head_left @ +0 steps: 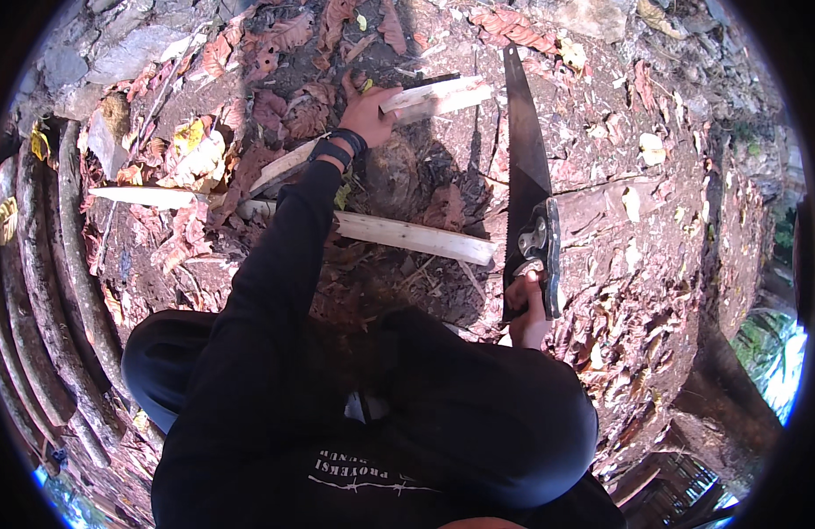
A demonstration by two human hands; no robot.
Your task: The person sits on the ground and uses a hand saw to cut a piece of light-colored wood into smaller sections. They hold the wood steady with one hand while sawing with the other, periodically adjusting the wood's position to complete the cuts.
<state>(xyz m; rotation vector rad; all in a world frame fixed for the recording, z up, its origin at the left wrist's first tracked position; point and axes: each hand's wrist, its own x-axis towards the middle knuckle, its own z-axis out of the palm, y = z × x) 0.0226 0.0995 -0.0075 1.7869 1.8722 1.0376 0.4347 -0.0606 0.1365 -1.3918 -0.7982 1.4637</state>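
My left hand (369, 116), with a dark band at the wrist, grips the left end of a short split piece of pale wood (443, 97). One of its fingers sticks out to the far side. Low at the right, my right hand (528, 304) is wrapped round the handle of a handsaw (527, 141). The saw's dark blade points away from me, just right of the wood's free end; I cannot tell whether they touch. Closer to me, a longer pale wood strip (416, 236) lies across the ground, its left part hidden by my left sleeve.
Several long poles (55, 282) lie side by side along the left. Another pale pointed stick (147, 197) rests among dry brown leaves (185, 238). Grey stones (130, 53) edge the far left. My bent knees (487, 414) are close below the work.
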